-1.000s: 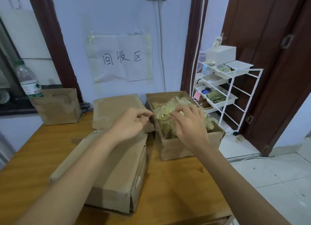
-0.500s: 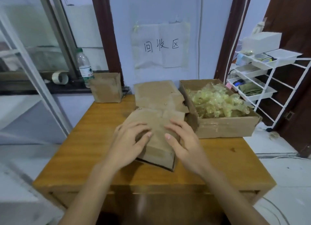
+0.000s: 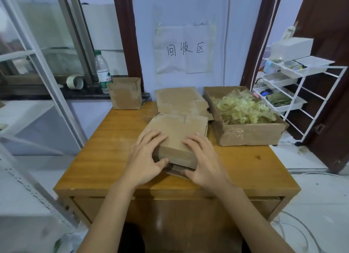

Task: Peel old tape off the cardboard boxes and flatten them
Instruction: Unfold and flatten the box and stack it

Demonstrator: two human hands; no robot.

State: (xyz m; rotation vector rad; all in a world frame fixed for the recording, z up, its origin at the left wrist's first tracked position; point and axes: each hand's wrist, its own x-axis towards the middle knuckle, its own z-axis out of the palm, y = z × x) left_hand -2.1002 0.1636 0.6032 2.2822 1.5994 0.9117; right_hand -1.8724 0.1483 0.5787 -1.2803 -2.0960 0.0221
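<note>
A brown cardboard box (image 3: 176,133) lies in the middle of the wooden table (image 3: 105,150). My left hand (image 3: 146,159) grips its near left corner, fingers on top and thumb against the front face. My right hand (image 3: 204,159) grips the near right corner the same way. Behind it lies a flattened cardboard box (image 3: 179,100). To the right stands an open box (image 3: 251,133) filled with crumpled yellowish tape (image 3: 243,109). A small open-topped box (image 3: 125,94) stands at the table's far left corner.
A plastic water bottle (image 3: 102,71) and a tape roll (image 3: 75,82) sit on the window ledge at the back left. A white wire shelf rack (image 3: 302,86) stands right of the table. A paper sign (image 3: 186,48) hangs on the wall.
One second ago both hands were over the tape-filled box. They have come down onto the middle box and now grip its near corners. The view has pulled back.
</note>
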